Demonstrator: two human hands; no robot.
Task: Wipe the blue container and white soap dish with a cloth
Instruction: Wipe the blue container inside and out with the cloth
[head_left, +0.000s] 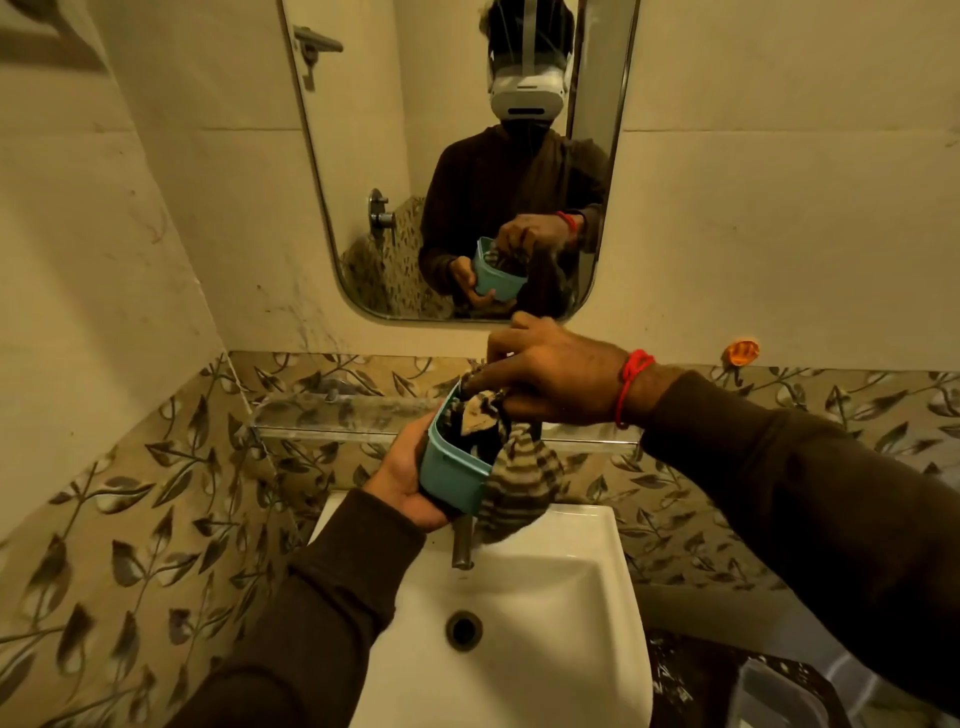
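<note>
Left hand (410, 480) cups the blue container (451, 475) tilted above the sink (587, 587); right hand (550, 371) grips a striped cloth (519, 483) stuffed inside it. Can't spot any readable labels.

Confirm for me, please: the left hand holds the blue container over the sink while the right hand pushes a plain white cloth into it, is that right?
Not quite. The head view shows the cloth is striped brown and beige, not plain white. The rest stands: the left hand holds the blue container over the sink, and the right hand pushes the cloth into it.
</note>
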